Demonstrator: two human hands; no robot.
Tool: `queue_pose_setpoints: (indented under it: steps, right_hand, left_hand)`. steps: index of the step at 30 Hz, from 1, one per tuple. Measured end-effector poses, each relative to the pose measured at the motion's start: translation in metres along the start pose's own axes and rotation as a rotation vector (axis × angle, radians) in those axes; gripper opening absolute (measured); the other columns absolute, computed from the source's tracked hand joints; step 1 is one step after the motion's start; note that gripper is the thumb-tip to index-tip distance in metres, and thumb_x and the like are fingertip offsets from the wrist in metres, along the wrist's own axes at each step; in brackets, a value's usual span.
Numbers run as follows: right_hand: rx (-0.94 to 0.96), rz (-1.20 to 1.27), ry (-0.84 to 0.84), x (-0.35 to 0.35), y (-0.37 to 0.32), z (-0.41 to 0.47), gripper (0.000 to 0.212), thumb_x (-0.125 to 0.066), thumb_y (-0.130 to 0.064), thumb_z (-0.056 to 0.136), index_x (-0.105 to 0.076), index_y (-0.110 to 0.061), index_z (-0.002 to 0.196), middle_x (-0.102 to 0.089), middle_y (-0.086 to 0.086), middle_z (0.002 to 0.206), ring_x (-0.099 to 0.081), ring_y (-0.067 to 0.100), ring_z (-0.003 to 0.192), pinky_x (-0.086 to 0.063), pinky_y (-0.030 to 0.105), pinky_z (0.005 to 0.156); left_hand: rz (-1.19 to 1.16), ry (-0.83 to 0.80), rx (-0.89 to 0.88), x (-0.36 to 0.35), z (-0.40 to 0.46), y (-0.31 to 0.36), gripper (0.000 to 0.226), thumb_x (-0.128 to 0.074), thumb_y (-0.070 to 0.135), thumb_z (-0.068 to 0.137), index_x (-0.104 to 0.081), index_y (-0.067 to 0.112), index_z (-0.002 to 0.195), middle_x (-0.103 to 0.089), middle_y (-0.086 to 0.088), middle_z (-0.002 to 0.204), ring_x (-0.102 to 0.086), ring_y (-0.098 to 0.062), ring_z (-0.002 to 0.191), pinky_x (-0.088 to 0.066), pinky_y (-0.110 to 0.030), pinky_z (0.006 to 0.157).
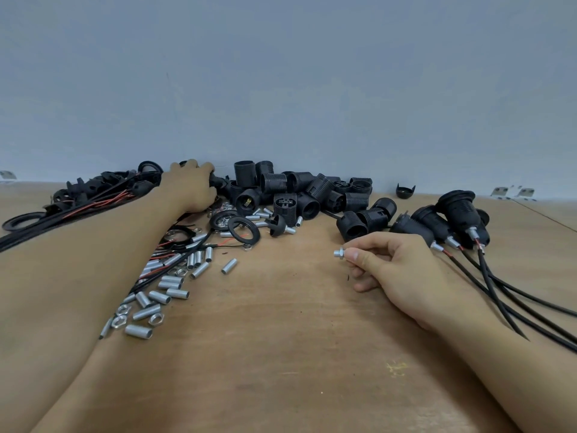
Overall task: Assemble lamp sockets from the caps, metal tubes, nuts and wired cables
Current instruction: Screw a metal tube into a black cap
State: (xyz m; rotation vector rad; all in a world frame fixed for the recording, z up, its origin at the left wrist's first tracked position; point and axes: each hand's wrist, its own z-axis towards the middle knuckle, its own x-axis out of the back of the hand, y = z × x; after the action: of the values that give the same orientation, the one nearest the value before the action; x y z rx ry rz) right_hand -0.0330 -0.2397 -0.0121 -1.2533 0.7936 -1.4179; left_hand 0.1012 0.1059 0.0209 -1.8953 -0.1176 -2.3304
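The right hand pinches a small metal tube with a nut on it, just above the table. The left hand curls down on the black caps far back. Finished sockets lie at right.

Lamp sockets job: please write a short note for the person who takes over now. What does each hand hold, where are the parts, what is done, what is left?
Right hand: pinches a metal tube with a nut on it.
Left hand: reaching into the pile of caps at far left; grip cannot be seen.
Loose tubes and nuts: left of centre. Threaded socket bodies: far centre.
Done: a few assembled sockets with cables at right.
Left: many loose parts to assemble.
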Motion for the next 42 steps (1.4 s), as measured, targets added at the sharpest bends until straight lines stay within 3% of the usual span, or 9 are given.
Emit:
queue_pose_setpoints:
  steps: [12,16,21,24,26,28,31,35,42]
  right_hand:
    - [-0.009,0.005,0.008,0.0,-0.005,-0.002,0.01,-0.07,-0.007,0.089,-0.077,-0.013,0.083,-0.067,0.003,0.064,-0.065,0.014,0.057,-0.056,0.023,0.055]
    - [-0.006,-0.003,0.016,0.001,-0.003,-0.002,0.01,-0.07,-0.007,0.089,-0.077,-0.013,0.084,-0.068,0.003,0.066,-0.065,0.014,0.06,-0.057,0.025,0.056]
    - [-0.008,0.018,0.029,0.004,-0.003,-0.002,0.012,-0.07,-0.007,0.089,-0.077,-0.014,0.082,-0.068,0.005,0.067,-0.065,0.016,0.061,-0.056,0.025,0.056]
    - [0.003,0.014,0.024,0.004,-0.004,-0.002,0.011,-0.07,-0.007,0.089,-0.076,-0.013,0.083,-0.067,0.006,0.067,-0.064,0.017,0.061,-0.056,0.026,0.055]
    - [0.011,0.013,0.017,0.003,-0.005,-0.003,0.011,-0.07,-0.007,0.089,-0.076,-0.012,0.083,-0.066,0.006,0.066,-0.063,0.016,0.06,-0.056,0.025,0.055]
    - [0.032,0.049,0.017,0.002,-0.007,-0.004,0.013,-0.069,-0.004,0.089,-0.076,-0.013,0.082,-0.065,0.005,0.064,-0.061,0.015,0.059,-0.055,0.024,0.054]
    - [0.089,0.107,0.035,0.001,-0.01,-0.004,0.014,-0.071,-0.005,0.088,-0.077,-0.017,0.084,-0.07,0.008,0.071,-0.066,0.014,0.063,-0.057,0.026,0.057]
    - [0.119,0.138,-0.002,-0.005,-0.011,-0.007,0.01,-0.073,-0.008,0.086,-0.077,-0.015,0.091,-0.072,0.008,0.077,-0.069,0.016,0.071,-0.06,0.031,0.064]
    - [0.178,0.143,-0.044,-0.01,-0.012,-0.013,0.017,-0.073,-0.002,0.084,-0.076,-0.016,0.091,-0.074,0.008,0.079,-0.071,0.015,0.072,-0.057,0.022,0.069]
  left_hand:
    - [-0.304,0.177,-0.039,-0.004,-0.031,0.018,0.024,-0.059,0.014,0.093,-0.043,0.01,0.112,-0.059,-0.017,0.104,-0.052,-0.037,0.097,-0.047,-0.047,0.081]
    - [-0.26,0.147,-0.032,-0.008,-0.039,0.026,0.059,-0.06,0.025,0.096,-0.031,0.014,0.147,-0.047,-0.023,0.137,-0.052,-0.047,0.116,-0.045,-0.052,0.096]
    - [-0.189,0.282,0.097,-0.001,-0.051,0.032,0.032,-0.057,0.041,0.097,-0.062,0.022,0.122,-0.062,-0.013,0.125,-0.047,-0.038,0.123,-0.033,-0.052,0.102]
    - [-0.215,0.424,0.068,0.005,-0.071,0.042,0.027,-0.064,0.033,0.093,-0.068,0.017,0.115,-0.054,-0.014,0.137,-0.032,-0.037,0.137,-0.021,-0.049,0.114]
    - [-0.446,0.486,-0.032,0.015,-0.091,0.056,0.024,-0.072,0.031,0.088,-0.073,0.013,0.103,-0.057,-0.009,0.137,-0.04,-0.03,0.136,-0.027,-0.043,0.113]
    - [-0.847,0.355,-0.097,0.029,-0.12,0.078,0.023,-0.079,0.031,0.082,-0.077,0.014,0.097,-0.07,0.001,0.118,-0.062,-0.018,0.114,-0.046,-0.036,0.101]
    - [-1.205,0.179,-0.018,0.031,-0.165,0.109,0.019,-0.081,0.031,0.081,-0.079,0.018,0.095,-0.075,0.005,0.095,-0.069,-0.01,0.088,-0.054,-0.028,0.084]
    - [-1.672,-0.141,0.005,0.022,-0.2,0.126,0.012,-0.068,0.011,0.09,-0.077,0.005,0.098,-0.077,-0.008,0.1,-0.072,-0.025,0.1,-0.057,-0.036,0.091]
    - [-2.028,-0.262,0.063,0.017,-0.193,0.122,0.021,-0.069,0.009,0.074,-0.069,-0.005,0.091,-0.074,-0.02,0.105,-0.071,-0.027,0.105,-0.058,-0.03,0.087]
